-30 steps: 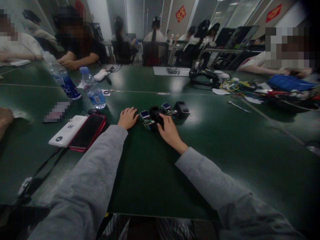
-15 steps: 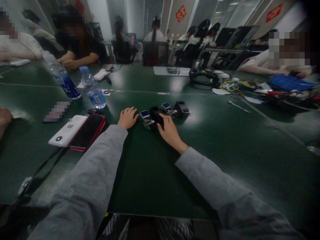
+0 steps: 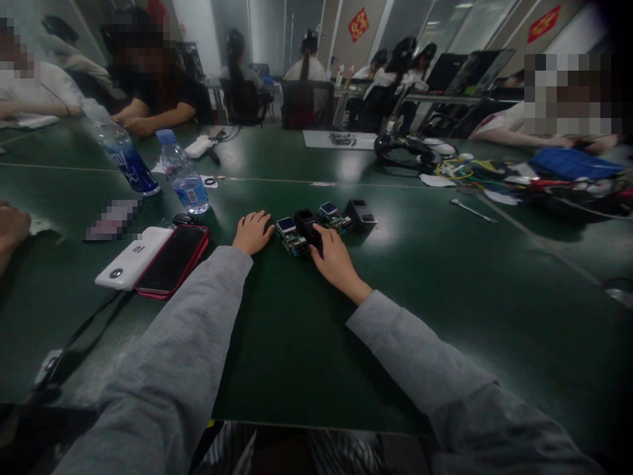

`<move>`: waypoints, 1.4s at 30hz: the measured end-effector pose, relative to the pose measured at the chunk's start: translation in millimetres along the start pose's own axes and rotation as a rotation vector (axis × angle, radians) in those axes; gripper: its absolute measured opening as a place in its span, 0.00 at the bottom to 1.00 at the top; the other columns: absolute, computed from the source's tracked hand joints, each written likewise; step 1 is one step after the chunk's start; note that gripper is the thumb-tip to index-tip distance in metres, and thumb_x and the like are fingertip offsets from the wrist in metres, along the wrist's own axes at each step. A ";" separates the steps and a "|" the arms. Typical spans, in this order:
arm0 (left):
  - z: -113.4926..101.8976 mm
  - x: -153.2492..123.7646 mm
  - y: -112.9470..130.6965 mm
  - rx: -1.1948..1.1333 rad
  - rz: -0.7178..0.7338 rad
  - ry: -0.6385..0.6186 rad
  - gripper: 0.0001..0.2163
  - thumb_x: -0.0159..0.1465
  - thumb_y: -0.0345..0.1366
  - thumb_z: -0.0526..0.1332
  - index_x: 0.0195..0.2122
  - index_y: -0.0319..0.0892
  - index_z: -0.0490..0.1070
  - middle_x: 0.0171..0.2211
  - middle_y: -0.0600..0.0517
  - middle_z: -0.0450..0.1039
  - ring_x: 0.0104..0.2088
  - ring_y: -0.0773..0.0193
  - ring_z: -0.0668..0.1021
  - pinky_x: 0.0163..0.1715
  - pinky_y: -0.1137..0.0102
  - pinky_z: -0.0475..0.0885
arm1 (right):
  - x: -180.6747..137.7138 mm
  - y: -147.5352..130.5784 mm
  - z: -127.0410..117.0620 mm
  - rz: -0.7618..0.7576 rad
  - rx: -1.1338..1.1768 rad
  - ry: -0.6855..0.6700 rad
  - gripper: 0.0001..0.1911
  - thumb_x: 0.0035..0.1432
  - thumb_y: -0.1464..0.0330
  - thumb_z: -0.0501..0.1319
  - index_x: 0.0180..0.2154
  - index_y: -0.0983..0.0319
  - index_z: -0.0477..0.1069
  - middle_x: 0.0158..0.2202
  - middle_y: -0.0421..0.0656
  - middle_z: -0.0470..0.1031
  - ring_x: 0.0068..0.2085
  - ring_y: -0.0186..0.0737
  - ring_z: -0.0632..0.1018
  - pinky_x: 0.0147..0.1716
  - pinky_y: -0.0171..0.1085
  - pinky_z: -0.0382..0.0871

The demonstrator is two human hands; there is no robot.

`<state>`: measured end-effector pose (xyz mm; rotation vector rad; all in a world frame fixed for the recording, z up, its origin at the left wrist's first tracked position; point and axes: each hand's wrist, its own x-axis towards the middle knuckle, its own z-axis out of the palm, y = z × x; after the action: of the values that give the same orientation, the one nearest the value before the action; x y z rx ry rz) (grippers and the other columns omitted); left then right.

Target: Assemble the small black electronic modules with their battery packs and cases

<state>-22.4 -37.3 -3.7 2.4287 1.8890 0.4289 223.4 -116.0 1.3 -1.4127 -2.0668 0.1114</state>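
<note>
My left hand [image 3: 253,233] lies on the green table with its fingers spread, holding nothing. Just right of its fingertips is a circuit board with a small screen [image 3: 287,226]. Beside that board stands a black plastic case [image 3: 304,220], and my right hand [image 3: 336,258] has its thumb and fingers around the case's near right part, hiding some of it. Behind my right fingers is a second circuit board with a small screen [image 3: 328,211]. A second black case [image 3: 362,214] with openings in its face rests at the right end of this row.
To the left lie a white power bank [image 3: 129,258], a red-cased phone [image 3: 173,260] and two water bottles, one with a blue cap [image 3: 184,175]. A wrench [image 3: 472,210] and tangled cables [image 3: 475,168] are at the right. Other people sit around the table.
My two hands, the boards and the cases stay practically where they were. At the far left, another person's hand has moved slightly into view.
</note>
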 end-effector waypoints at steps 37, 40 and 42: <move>1.1 0.1 -1.7 0.013 0.009 0.006 0.25 0.72 0.48 0.46 0.66 0.45 0.60 0.68 0.47 0.58 0.68 0.50 0.60 0.66 0.49 0.56 | -0.4 2.0 1.7 -0.007 -0.024 -0.014 0.28 0.65 0.66 0.54 0.65 0.65 0.56 0.56 0.56 0.65 0.56 0.57 0.70 0.51 0.56 0.71; 0.2 -0.3 -0.8 0.013 0.009 0.006 0.25 0.72 0.48 0.46 0.66 0.45 0.60 0.68 0.47 0.58 0.67 0.49 0.60 0.65 0.49 0.56 | -0.5 0.9 1.3 -0.003 -0.032 -0.010 0.28 0.65 0.67 0.54 0.65 0.64 0.56 0.56 0.56 0.65 0.56 0.57 0.70 0.51 0.56 0.71; -0.5 -0.6 0.1 0.017 0.008 0.002 0.25 0.72 0.48 0.46 0.66 0.44 0.60 0.68 0.46 0.58 0.67 0.50 0.60 0.65 0.50 0.56 | -0.6 0.2 1.1 -0.004 -0.039 -0.008 0.28 0.65 0.67 0.54 0.65 0.65 0.56 0.55 0.56 0.65 0.56 0.57 0.70 0.51 0.56 0.71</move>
<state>-22.6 -37.9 -3.3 2.4481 1.8920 0.4182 223.1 -116.1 0.0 -1.4339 -2.0887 0.0755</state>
